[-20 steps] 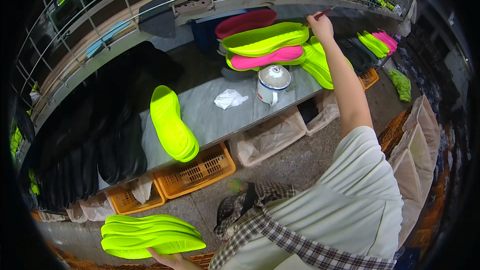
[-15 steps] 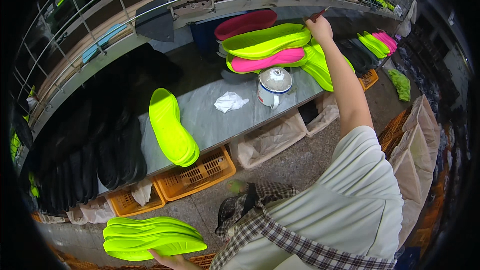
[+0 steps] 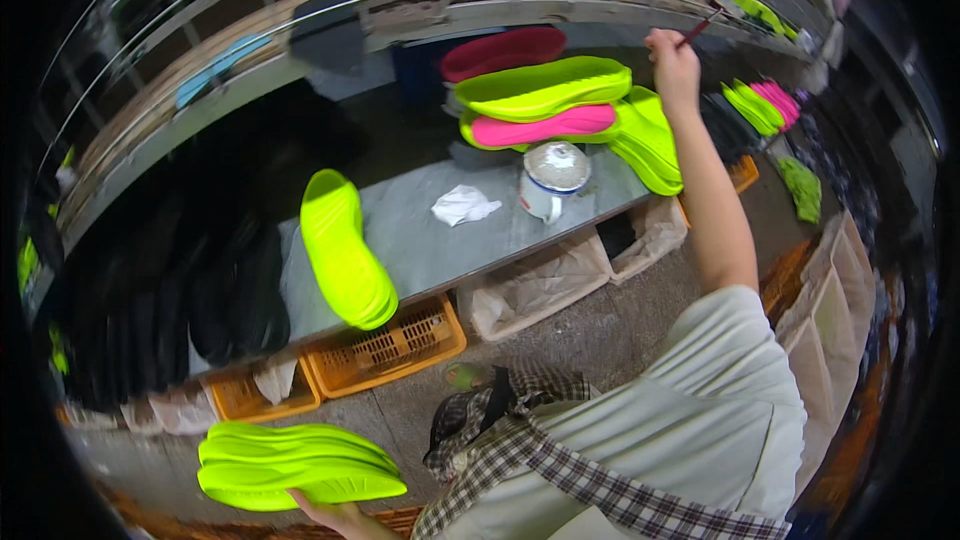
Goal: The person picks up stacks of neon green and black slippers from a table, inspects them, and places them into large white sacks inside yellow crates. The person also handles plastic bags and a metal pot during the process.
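Right at the bottom edge I've got my left hand (image 3: 335, 517), mostly cut off by the frame; only the fingers show, curled up under a stack of neon yellow-green shoe soles (image 3: 295, 465). It is grasping that stack from below, and the soles lie flat, fanning out to the left of the hand. How many are in the stack I can't make out.

Just past the left hand, up and ahead, sit two orange plastic crates (image 3: 385, 345) under the metal table (image 3: 440, 240), and beside them clear bags whose contents I can't read.

On the table, one yellow-green sole (image 3: 345, 248) lies alone, hanging over the near edge. To its right, a crumpled white cloth (image 3: 463, 205), then a white can (image 3: 550, 178) with a blue band.

Now the far reach: my right hand (image 3: 672, 55) is stretched out full length, clenched around a thin brush (image 3: 700, 28) with a reddish handle; its tip is too small to see clearly. Just to the left of and below that hand lies a pile of yellow-green and pink soles (image 3: 545, 105), close beside it but not touching as far as I can tell. To the left, everything is dark shapes, blurred beyond telling.
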Available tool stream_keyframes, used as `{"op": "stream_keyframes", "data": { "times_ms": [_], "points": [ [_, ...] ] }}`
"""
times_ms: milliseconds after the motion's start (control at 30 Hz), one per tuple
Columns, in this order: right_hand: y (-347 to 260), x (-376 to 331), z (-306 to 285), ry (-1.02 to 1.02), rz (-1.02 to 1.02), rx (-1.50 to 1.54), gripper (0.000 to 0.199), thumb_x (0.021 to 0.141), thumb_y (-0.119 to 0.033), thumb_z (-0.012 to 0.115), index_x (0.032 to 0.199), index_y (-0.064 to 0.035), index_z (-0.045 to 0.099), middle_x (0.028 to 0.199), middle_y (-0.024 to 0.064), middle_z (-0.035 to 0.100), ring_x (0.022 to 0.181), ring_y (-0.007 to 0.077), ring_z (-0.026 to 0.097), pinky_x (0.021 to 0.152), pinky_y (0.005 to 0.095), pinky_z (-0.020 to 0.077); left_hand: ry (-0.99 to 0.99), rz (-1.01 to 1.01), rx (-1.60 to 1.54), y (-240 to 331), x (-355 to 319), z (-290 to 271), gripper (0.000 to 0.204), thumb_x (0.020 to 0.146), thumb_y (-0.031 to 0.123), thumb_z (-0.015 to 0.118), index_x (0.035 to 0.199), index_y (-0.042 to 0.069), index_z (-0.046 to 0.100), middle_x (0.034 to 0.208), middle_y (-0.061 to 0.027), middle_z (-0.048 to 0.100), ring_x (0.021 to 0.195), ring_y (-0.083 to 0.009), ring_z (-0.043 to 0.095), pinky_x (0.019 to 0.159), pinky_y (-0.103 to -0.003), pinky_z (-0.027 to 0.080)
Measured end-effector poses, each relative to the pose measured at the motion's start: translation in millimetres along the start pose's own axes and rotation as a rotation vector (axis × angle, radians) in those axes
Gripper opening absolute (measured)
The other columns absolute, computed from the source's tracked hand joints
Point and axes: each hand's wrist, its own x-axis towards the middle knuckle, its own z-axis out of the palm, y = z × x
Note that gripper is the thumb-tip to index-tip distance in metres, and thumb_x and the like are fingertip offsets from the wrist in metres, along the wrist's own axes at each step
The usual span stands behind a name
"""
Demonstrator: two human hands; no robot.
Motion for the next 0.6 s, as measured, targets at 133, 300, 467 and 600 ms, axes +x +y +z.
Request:
{"op": "stream_keyframes", "data": {
  "times_ms": [133,300,467,600],
  "points": [
    [-87,-93,-10,-1.013,0.423,0.261,0.023,0.096,-0.029,0.047,0.088,-0.0075,0.049,0.065,-0.0017,0.046,0.058,0.0073,0.045,0.054,0.021,0.0372,-0.058,0.035,-0.017,6,-6,-11,0.06,0.091,0.041,0.042,0.136,0.003,0.035,0.134,-0.0202,0.042,0.122,-0.0359,0.042,0.098,-0.051,0.039],
    [-113,-290,39,-2.334,0.016,0.081,0.028,0.094,-0.024,0.045,0.11,-0.0038,0.056,0.089,0.0134,0.06,0.08,0.0216,0.056,0.076,0.0345,0.0461,-0.229,0.138,-0.067,15,-8,-27,0.05,0.092,0.033,0.049,0.13,0.002,0.042,0.126,-0.0161,0.05,0.114,-0.0307,0.05,0.093,-0.046,0.045],
    [-83,-448,76,-2.766,-0.46,-0.011,0.033,0.088,-0.011,0.042,0.115,-0.0032,0.058,0.084,0.0152,0.063,0.073,0.0241,0.058,0.068,0.0369,0.0464,-0.38,0.261,-0.094,28,-28,-18,0.052,0.085,0.022,0.065,0.129,0.004,0.044,0.123,-0.0104,0.054,0.109,-0.0258,0.056,0.087,-0.039,0.051],
    [-85,-549,96,-3.018,-0.564,-0.295,0.033,0.087,-0.009,0.045,0.115,0.0048,0.055,0.091,0.0169,0.061,0.07,0.0241,0.057,0.057,0.0373,0.0447,-0.334,0.285,-0.042,44,-52,-17,0.057,0.079,0.014,0.072,0.129,0.006,0.045,0.122,-0.0093,0.054,0.108,-0.0246,0.056,0.089,-0.039,0.05]
  ]
}}
